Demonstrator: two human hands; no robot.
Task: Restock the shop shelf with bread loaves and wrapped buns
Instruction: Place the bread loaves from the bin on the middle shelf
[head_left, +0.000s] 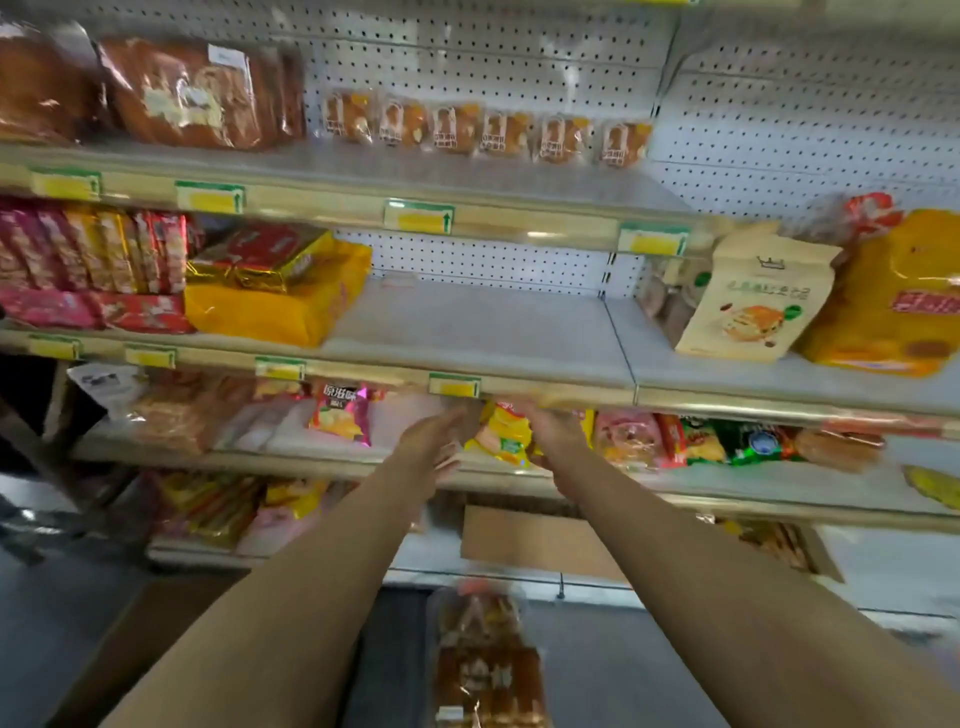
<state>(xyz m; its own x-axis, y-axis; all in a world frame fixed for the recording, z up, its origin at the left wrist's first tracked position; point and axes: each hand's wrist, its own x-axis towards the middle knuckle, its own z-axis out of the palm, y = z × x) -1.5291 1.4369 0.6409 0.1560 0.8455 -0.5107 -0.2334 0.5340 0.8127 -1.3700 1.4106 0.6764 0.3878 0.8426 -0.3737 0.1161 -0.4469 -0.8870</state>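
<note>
We see six wrapped buns (485, 132) standing in one row at the back of the top shelf (467, 179), against the pegboard. To their left on the same shelf sit bread loaves (192, 93) in clear bags; we count at least two, though the blur keeps us from being sure. One more bagged loaf (488, 660) lies low in the view, between our forearms, below the shelving.

Our left hand (434, 447) reaches toward the third shelf down with its fingers spread and relaxed, holding nothing. Our right hand (550, 431) is just beside it, at the front lip of the middle shelf (483, 332); it is blurred, and we cannot tell whether its fingers hold the yellow snack packet (504, 434) behind it.

The middle shelf carries one tall cream pouch (753, 306) on the right beside one orange bag (893, 306), and on the left one yellow pack (275, 306) with a red and gold box (265, 254) on top. Four yellow price tags (418, 217) line the top shelf's edge.
</note>
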